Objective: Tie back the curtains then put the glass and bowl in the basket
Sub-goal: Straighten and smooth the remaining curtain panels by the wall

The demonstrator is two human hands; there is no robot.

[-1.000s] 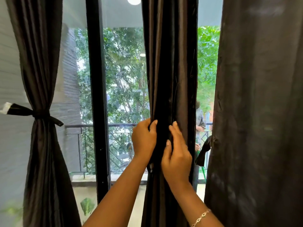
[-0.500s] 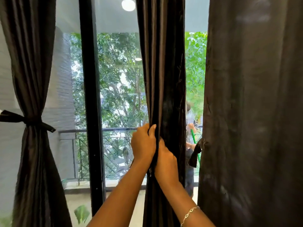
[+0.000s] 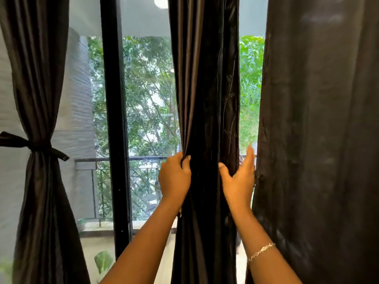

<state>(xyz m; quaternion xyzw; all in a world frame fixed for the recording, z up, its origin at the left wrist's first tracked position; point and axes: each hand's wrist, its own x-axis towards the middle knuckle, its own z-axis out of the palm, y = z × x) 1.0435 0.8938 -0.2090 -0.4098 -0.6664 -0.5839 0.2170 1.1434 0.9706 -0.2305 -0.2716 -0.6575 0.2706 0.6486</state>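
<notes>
A dark middle curtain (image 3: 207, 95) hangs bunched in front of the window. My left hand (image 3: 174, 178) grips its left edge, fingers curled round a fold. My right hand (image 3: 239, 177) has its thumb on the front of the curtain's right side and its straight fingers reaching behind the right edge. The left curtain (image 3: 39, 78) is gathered by a dark tie-back (image 3: 32, 145). A wide dark curtain (image 3: 320, 130) hangs loose on the right. No glass, bowl or basket is in view.
A black window frame post (image 3: 114, 119) stands between the left and middle curtains. Beyond the glass are a balcony railing (image 3: 123, 159) and green trees. A small dark strap end (image 3: 256, 176) shows by the right curtain's edge.
My right hand has moved from beside the left hand to the curtain's right edge and has opened. The left hand keeps its grip on the left edge. The view has shifted slightly.
</notes>
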